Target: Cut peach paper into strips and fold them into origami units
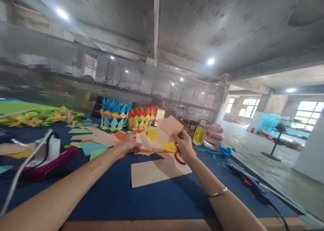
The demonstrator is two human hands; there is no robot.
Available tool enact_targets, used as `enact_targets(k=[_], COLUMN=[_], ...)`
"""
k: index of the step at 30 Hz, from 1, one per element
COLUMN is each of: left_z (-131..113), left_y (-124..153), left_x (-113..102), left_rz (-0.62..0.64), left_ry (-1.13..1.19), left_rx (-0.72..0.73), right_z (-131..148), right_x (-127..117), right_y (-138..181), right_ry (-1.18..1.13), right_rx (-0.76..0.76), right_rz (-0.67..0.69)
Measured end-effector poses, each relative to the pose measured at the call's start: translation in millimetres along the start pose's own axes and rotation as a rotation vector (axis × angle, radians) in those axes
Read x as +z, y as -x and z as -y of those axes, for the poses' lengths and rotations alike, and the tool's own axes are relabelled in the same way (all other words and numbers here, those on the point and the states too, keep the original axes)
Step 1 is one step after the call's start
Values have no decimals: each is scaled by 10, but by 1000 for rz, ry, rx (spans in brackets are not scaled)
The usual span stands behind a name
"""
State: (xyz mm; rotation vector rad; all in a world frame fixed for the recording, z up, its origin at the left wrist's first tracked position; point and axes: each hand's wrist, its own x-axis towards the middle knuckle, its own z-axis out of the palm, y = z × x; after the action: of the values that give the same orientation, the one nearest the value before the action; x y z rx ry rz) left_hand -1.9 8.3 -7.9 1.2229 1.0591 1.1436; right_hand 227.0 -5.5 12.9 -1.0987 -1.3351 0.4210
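My right hand (185,144) pinches a peach sheet of paper (170,127) by its lower right corner, raised above the table. Fingers of my left hand (128,145) are closed on a pale pink piece of paper (144,142), over a pile of loose pieces. Red-handled scissors (180,159) lie just below my right hand, their blades hidden. A wide peach paper rectangle (157,173) lies flat in front of both hands. Yellow paper (153,135) shows between my hands.
Folded-paper baskets, one blue-topped (114,114) and one orange-topped (141,119), stand behind. A bottle (199,133) and pink jar (213,136) stand right. A glue gun (246,182) lies near the right edge. A purple power strip (50,163) with cables sits left.
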Motion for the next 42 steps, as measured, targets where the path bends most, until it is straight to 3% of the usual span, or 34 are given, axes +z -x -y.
enact_targets(k=[4, 7, 10, 16, 21, 25, 29, 31, 37, 42], left_z=[17, 50, 45, -82, -143, -159, -202, -217, -178, -102], left_y=[0, -67, -124, -12, 92, 68, 105, 149, 184, 91], left_x=[-5, -68, -125, -37, 44, 11, -20, -12, 64, 76], left_rz=[19, -158, -265, -267, -294, -426, -596, -571, -302, -155], left_ry=[-177, -470, -555, -510, -504, -451, -438, -461, -506, -430], left_rx=[74, 271, 349, 687, 738, 745, 885, 885, 802, 655], right_z=[11, 50, 78, 30, 12, 32, 11, -2, 31, 87], right_x=[57, 69, 81, 162, 238, 250, 231, 224, 231, 234], right_y=[50, 79, 104, 141, 195, 229, 220, 214, 241, 274], right_ry=[-79, -109, -121, -186, -222, -184, -110, -74, 104, 174], right_rx=[39, 57, 78, 75, 67, 45, 14, -9, -67, -97], right_rz=[58, 67, 70, 175, 342, 399, 389, 386, 378, 395])
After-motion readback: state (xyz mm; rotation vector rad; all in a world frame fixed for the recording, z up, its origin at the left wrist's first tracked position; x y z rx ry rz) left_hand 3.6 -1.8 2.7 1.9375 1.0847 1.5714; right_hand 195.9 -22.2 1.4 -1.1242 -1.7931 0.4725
